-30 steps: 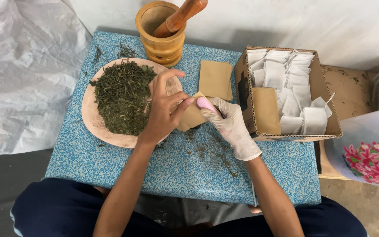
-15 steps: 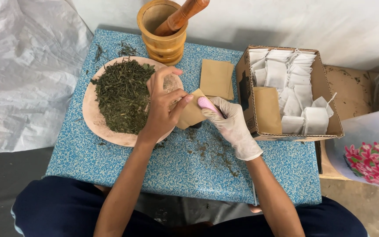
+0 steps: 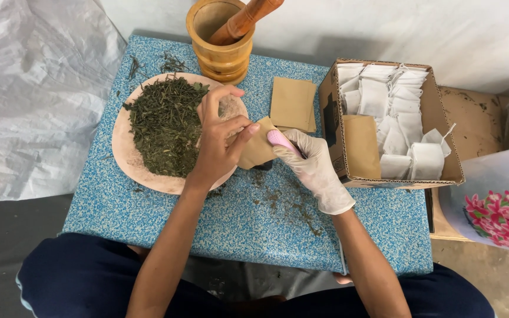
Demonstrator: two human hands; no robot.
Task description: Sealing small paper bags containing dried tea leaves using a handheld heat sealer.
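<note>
My bare left hand (image 3: 218, 141) pinches a small brown paper pouch (image 3: 258, 148) beside the right edge of a round pink plate (image 3: 126, 154) heaped with dried green leaves (image 3: 166, 123). Wearing a white glove, my right hand (image 3: 313, 168) grips a pink-handled tool (image 3: 280, 140) whose tip meets the pouch. What lies under the pouch is hidden by my fingers.
A wooden mortar (image 3: 219, 47) with a pestle (image 3: 245, 17) stands at the far edge of the blue speckled table (image 3: 148, 218). Flat brown pouches (image 3: 293, 103) lie beside a cardboard box (image 3: 332, 115) of white tea bags (image 3: 399, 112). Leaf crumbs (image 3: 290, 203) dot the table.
Both hands have stayed at the pouch; the fingers of my left hand have shifted slightly on it.
</note>
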